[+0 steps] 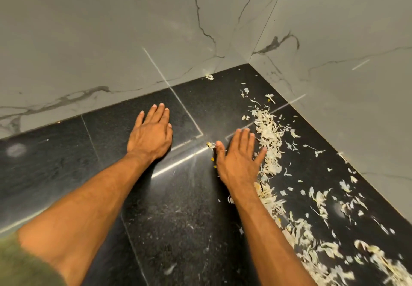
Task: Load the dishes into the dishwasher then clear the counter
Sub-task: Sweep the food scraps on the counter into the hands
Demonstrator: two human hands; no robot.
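On the counter: dark speckled stone with thin pale seams, running to a far corner where two marble-pattern wall panels meet.
Task item: pale vegetable scraps, thin and shredded, in a loose band from near the far corner down the right side to the near right. The band is densest just right of the right hand and at the near right. Stray flakes lie close to the right wall panel.
Left hand: released, palm down, fingers straight and together, flat on bare stone left of the seam crossing. It holds nothing.
Right hand: released, palm down, fingers straight and slightly spread, little finger at the edge of the scrap band. It holds nothing.
Dishes, dishwasher: not in view.
Step in hand (judgement): counter clearing, with the scraps due to be gathered by hand.
Risk, scatter: a fast sweep would probably flick the light flakes wider instead of piling them.
Risk, trapping: sweeping toward the far corner could drive flakes into the joint between wall and counter.
Risk, spill: no container is in view, so scraps drawn toward the near edge could drop off it.
Risk, leftovers: a yellowish scrap beside the right thumb lies apart from the band and could be missed.
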